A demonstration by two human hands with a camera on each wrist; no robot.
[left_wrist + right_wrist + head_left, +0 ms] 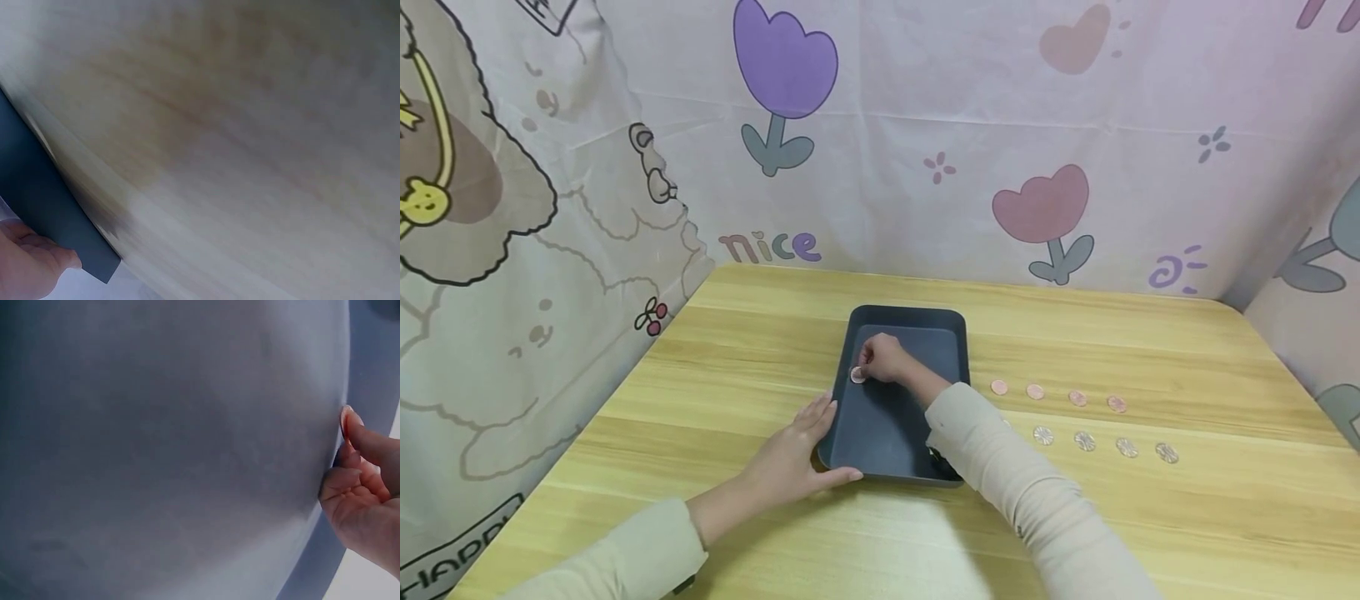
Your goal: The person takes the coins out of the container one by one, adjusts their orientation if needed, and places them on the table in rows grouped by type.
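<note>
A dark grey rectangular tray [880, 425] lies on the wooden table. Over its left side, my right hand [886, 358] pinches a small pinkish coin [857, 376] between thumb and fingers. In the right wrist view the coin [345, 420] is seen nearly edge-on, close to the tray's side wall [375, 369]. My left hand [782, 458] rests against the tray's near left corner, fingers straight along the left side and thumb along the near rim. The left wrist view catches part of that hand [31, 262] at the tray corner [94, 259].
Right of the tray, several pinkish coins [1035, 392] form a row, with a row of several silvery coins [1084, 441] nearer to me. My right sleeve [1015, 483] covers part of the tray's right side. A printed cloth [887, 208] hangs behind the table [760, 333].
</note>
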